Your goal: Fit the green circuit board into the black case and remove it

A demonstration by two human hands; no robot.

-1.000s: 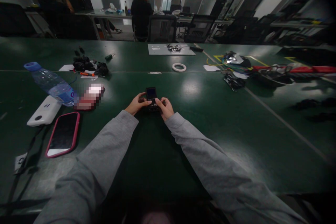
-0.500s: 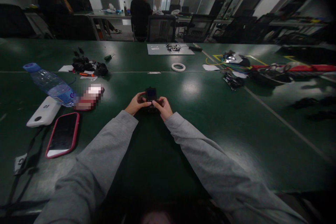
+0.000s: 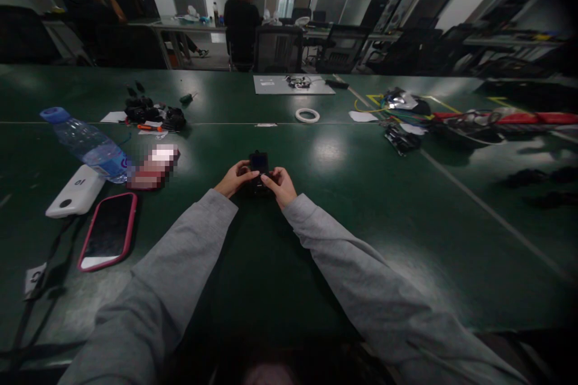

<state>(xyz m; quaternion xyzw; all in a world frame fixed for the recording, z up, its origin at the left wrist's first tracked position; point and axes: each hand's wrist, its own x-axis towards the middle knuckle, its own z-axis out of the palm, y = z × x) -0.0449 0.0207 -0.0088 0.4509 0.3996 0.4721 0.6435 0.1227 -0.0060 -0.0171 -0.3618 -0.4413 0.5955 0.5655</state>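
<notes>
A small, boxy black gadget (image 3: 259, 168) has a dark, faintly bluish screen (image 3: 259, 160) on its upper part. Held between the left hand (image 3: 234, 179) and right hand (image 3: 283, 186), it faces the person; whether it touches the green worktop (image 3: 289, 277) is unclear.

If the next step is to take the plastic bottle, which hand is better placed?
Probably the left hand: it is nearer to the plastic bottle; the right hand is farther. Both hold the black device.
</notes>
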